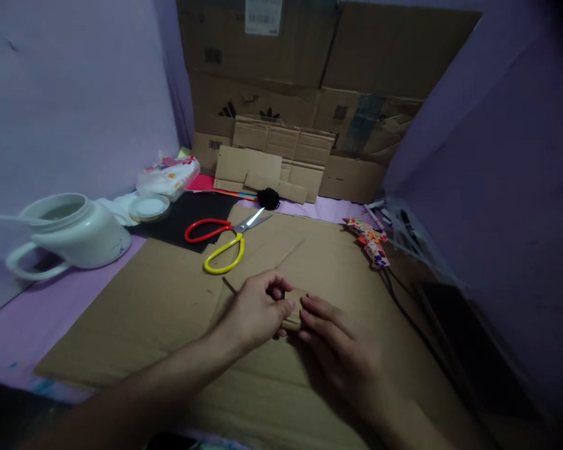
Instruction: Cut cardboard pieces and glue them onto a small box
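Observation:
A small cardboard piece [296, 301] is between my two hands, just above the large cardboard sheet [169, 312]. My left hand [263, 309] pinches its left side with thumb and bent fingers. The fingers of my right hand [340, 331] press against its right edge; the right thumb is hidden. From behind the left hand pokes a thin dark strip [229, 285], and whether it joins the held piece I cannot tell. Beyond the hands lie open scissors [238, 230] with one red and one yellow handle.
A flower-patterned glue gun [370, 240] lies at right, its black cord [417, 331] running forward. Left stand a white pot [82, 234] and a round lid [149, 206]. Black yarn [268, 199] sits before leaning cardboard pieces [281, 147]. A dark flat object [473, 350] lies right.

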Available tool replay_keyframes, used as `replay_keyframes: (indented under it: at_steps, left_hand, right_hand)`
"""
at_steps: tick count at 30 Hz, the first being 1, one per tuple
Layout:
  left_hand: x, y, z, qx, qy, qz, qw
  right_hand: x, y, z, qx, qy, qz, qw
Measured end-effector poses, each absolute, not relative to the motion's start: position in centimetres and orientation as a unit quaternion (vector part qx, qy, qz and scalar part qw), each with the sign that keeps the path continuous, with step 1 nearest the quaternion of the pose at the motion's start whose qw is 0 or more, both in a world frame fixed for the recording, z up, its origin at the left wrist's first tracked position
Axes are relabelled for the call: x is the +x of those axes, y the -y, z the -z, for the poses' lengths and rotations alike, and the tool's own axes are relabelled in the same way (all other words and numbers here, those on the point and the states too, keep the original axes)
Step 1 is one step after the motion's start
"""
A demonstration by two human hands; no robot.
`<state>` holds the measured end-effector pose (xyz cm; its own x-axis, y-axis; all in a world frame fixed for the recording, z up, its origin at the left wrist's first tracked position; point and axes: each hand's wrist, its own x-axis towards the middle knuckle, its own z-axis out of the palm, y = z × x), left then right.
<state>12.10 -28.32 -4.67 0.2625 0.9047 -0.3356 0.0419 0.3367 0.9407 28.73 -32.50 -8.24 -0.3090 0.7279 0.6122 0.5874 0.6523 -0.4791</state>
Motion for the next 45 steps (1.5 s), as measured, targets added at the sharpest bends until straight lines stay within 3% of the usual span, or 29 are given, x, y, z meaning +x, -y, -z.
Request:
replay_keyframes:
  at_steps: [2,5,8,10,15,19,21,26,29,35,39,45]
  left_hand:
    - [12.2,28.7,4.5,0.507,-0.485,-0.368,0.611]
    - [12.0,29.5,4.3,0.634,-0.45,-0.435,0.454]
    - [11.7,29.9,4.4,0.717,-0.399,-0.477,0.315]
    - [11.6,29.8,4.5,0.71,-0.397,-0.482,0.326]
    - [11.8,29.1,4.0,0.642,-0.493,-0.375,0.452]
    - [11.8,28.9,3.4,0.724,-0.538,-0.224,0.37]
    - [11.9,29.1,3.4,0.731,-0.542,-0.212,0.356]
    - [12.3,29.6,3.1,0.715,-0.478,-0.262,0.438]
    - [11.4,28.8,2.3,0.756,-0.492,-0.235,0.361]
    - [7.2,26.3,1.8,0.842,-0.504,-0.172,0.083]
    - [6.8,26.2,2.3,0.847,-0.523,-0.075,0.052]
    - [8.3,26.6,2.1,0.84,-0.538,-0.07,-0.014]
  right_hand:
    - [28.6,31.8,7.4,-0.477,0.703,-0.196,0.489]
    - [28.3,30.8,6.0,-0.535,0.467,-0.432,0.556]
    - [28.0,30.1,5.3,-0.452,0.353,-0.672,0.468]
    - [27.9,29.9,5.2,-0.409,0.35,-0.721,0.435]
    - [27.9,30.2,5.9,-0.408,0.364,-0.684,0.483]
    - [27.7,30.8,6.4,-0.439,0.378,-0.655,0.485]
    - [27.4,31.1,6.4,-0.448,0.384,-0.636,0.497]
    - [26.7,31.6,5.8,-0.456,0.412,-0.584,0.531]
    - [27.1,30.7,5.1,-0.491,0.413,-0.564,0.519]
    - [30.8,27.3,5.6,-0.526,0.28,-0.527,0.606]
    - [31.8,26.4,6.3,-0.52,0.28,-0.534,0.605]
    - [31.5,26.8,6.3,-0.533,0.317,-0.491,0.612]
